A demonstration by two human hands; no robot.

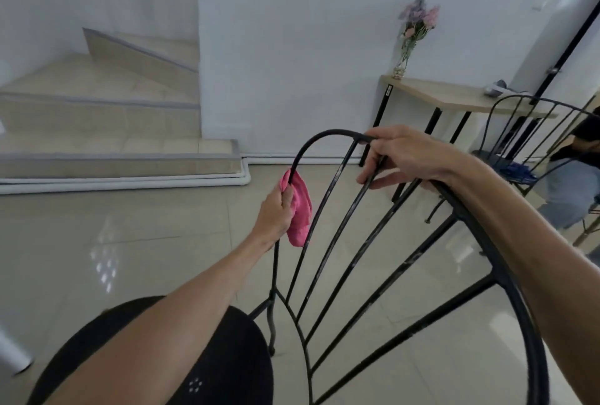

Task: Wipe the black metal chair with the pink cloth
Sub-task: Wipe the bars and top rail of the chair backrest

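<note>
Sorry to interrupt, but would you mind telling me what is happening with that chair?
A person is wiping a black metal chair. The left hand grips a pink cloth wrapped around the left side of the curved backrest frame. The right hand holds the top of the frame, apparently to steady it. The spindles show pale scuffs or dust. A second chair stands near a wooden side table.

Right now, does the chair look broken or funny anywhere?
A bit worn, not broken. The black metal chair has pale scuffed patches along its thin back rods, where the paint looks chipped. The left hand wraps the pink cloth round the frame's left side; the right hand grips the top.
</note>
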